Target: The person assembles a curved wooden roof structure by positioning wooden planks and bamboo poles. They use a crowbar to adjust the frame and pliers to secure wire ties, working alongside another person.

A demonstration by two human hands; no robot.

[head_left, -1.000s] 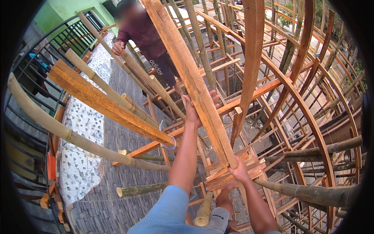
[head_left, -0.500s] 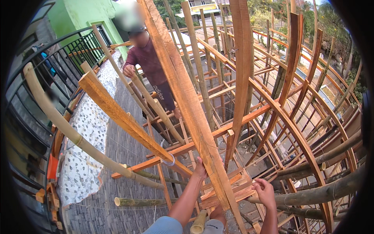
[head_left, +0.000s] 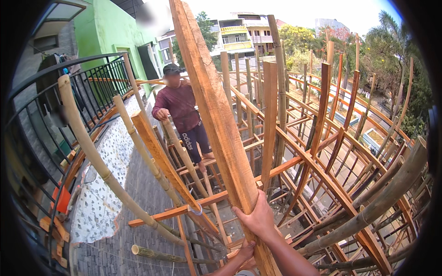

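Note:
A long, thick wooden beam (head_left: pixel 214 115) rises steeply before me, leaning to the left at its top. My right hand (head_left: pixel 261 215) is closed round its right side, thumb across the near face. Lower down, my left hand (head_left: pixel 246 254) grips the same beam from the left; part of its fingers is hidden behind the wood. Beyond the beam's foot run crossing wooden rails, including a horizontal rail (head_left: pixel 209 201). To the left, another squared post (head_left: pixel 159 149) slants upward, with a pale tie (head_left: pixel 195 210) round it near the rail.
A co-worker (head_left: pixel 179 108) in a maroon top stands on the framework ahead left, one hand on a bamboo pole (head_left: pixel 177 140). Bamboo poles, such as a curved one (head_left: pixel 99 168), and upright timbers surround me. A black railing (head_left: pixel 103 76) and stone-clad wall (head_left: pixel 133 244) lie left.
My right hand, free and off to the right before, now grips the beam. My left hand sits lower on it. The view has tilted up, showing more of the buildings and sky.

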